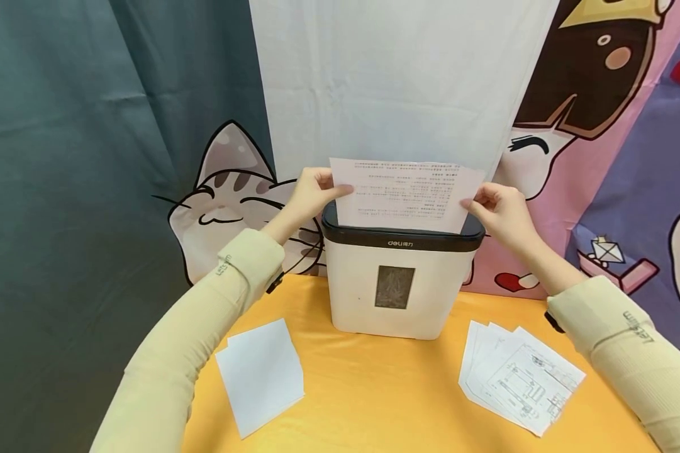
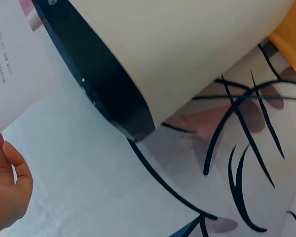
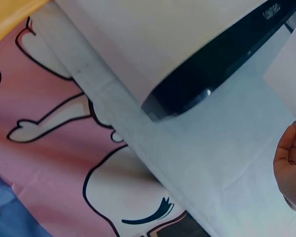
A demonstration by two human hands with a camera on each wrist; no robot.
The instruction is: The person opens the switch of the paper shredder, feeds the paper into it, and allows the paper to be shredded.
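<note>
A printed sheet of paper is held upright between both hands, its lower edge at the black top of a white paper shredder. My left hand pinches the sheet's left edge, thumb in front. On the opposite edge, my right hand pinches it the same way. In the left wrist view the left hand grips a corner of the sheet, apart from the shredder's dark rim. The right wrist view has the right hand at the paper's edge, with the shredder's rim nearby.
On the yellow tablecloth, blank white sheets lie at the left. Several sheets with line drawings are fanned out at the right. Behind the shredder hangs a cartoon-printed curtain.
</note>
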